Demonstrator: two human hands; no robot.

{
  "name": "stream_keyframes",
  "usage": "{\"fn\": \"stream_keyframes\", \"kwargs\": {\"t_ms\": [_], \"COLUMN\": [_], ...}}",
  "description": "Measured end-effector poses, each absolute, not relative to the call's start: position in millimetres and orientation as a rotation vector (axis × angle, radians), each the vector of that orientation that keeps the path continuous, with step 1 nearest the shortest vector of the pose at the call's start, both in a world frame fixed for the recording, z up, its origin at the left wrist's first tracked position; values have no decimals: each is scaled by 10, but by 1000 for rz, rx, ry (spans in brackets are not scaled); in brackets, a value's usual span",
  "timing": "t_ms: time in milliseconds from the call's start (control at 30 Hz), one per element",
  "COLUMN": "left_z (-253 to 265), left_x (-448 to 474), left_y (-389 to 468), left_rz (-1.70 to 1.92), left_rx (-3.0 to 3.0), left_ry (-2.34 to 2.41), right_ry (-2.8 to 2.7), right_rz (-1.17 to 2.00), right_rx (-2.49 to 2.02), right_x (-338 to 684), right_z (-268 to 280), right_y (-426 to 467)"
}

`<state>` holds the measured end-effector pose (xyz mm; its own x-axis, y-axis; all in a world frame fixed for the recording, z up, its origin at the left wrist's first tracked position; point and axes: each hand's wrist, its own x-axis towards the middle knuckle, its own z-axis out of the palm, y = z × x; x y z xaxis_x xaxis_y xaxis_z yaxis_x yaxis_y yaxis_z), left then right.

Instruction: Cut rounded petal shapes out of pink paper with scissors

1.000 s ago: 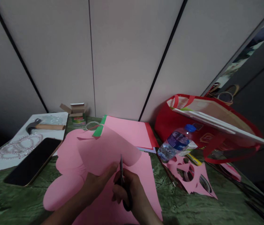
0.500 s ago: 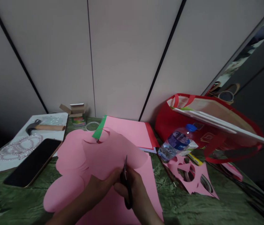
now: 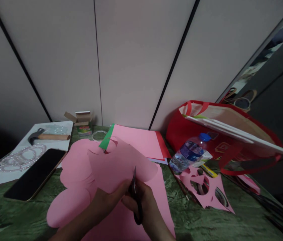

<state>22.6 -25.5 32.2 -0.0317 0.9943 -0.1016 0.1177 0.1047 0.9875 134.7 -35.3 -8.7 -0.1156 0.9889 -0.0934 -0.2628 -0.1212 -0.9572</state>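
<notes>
My left hand is closed on the lower edge of a pink sheet of paper, its thumb lying along the edge. Beside it, my right hand grips black-handled scissors, and their blades point up at the sheet. The two hands almost touch. To the left lie several rounded pink paper cutouts, overlapping one another. Under my hands is a larger pink sheet. Part of the held sheet's lower edge is hidden behind my fingers.
A phone, a claw hammer and bead strands lie at left. A small open box stands behind. Stacked coloured paper lies centre back. At right are a water bottle, pink scraps and a red bag.
</notes>
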Motion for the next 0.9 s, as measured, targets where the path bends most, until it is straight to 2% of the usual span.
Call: {"fn": "stream_keyframes", "kwargs": {"t_ms": [500,900], "left_z": [264,368], "left_x": [189,191], "left_y": [-226,-226], "left_rz": [1120,982], "left_rx": [1203,1269], "left_ry": [1284,1226], "right_ry": [-1064,-1042], "right_rz": [1475,1466], "right_rx": [-1173,-1256], "right_x": [1358,1354], "right_z": [-68,-156], "right_y": [-351,-338]}}
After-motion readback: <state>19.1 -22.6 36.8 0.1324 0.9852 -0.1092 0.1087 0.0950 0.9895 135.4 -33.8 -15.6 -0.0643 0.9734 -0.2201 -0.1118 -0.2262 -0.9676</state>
